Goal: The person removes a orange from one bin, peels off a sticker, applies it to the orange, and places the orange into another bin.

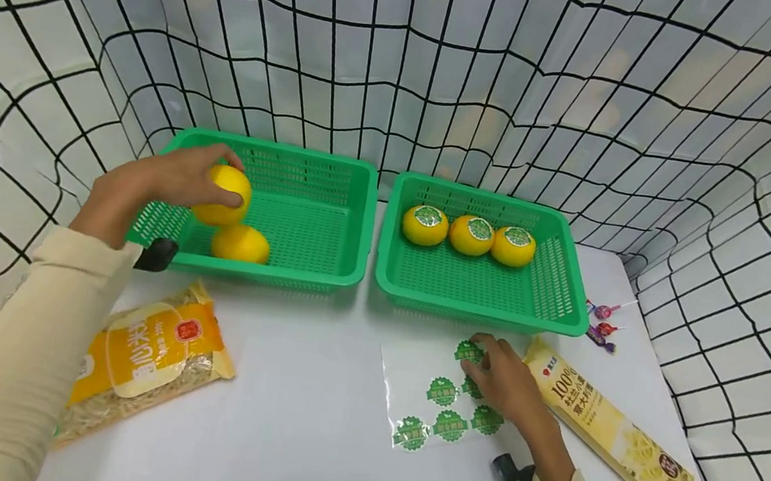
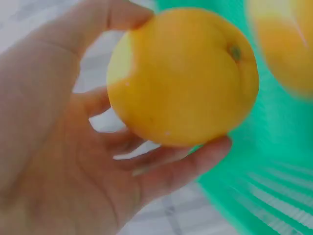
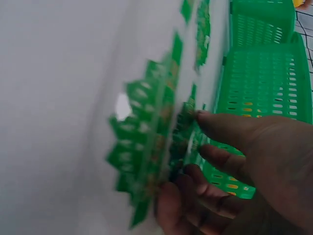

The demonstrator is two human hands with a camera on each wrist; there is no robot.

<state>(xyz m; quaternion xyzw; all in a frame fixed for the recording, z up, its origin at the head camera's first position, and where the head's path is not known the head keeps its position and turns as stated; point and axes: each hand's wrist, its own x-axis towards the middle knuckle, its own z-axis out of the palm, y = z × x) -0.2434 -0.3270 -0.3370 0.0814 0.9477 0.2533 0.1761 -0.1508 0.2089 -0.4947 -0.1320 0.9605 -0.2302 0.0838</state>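
Observation:
My left hand [image 1: 185,178] holds a yellow-orange orange [image 1: 225,194] over the left green basket [image 1: 316,157], thumb and fingers spread round the fruit. A second orange [image 1: 241,244] lies in that basket just below. In the left wrist view the held orange [image 2: 186,78] shows its stem end and no sticker. Down on the table, my right hand [image 1: 505,381] has its thumb and curled fingers round a green sticker [image 1: 469,351] at the top of a clear sheet [image 1: 406,370]. Whether that sticker has lifted off is hard to see. Several other green stickers [image 1: 450,425] lie on the sheet.
Three oranges [image 1: 472,235] with green stickers sit in a row in the right green basket [image 1: 478,308]. A bag of oats [image 1: 151,357] lies at left, a long pasta packet [image 1: 613,433] at right. Wrapped candies [image 1: 604,329] lie beside the right basket. Black netting [image 1: 409,29] encloses the table.

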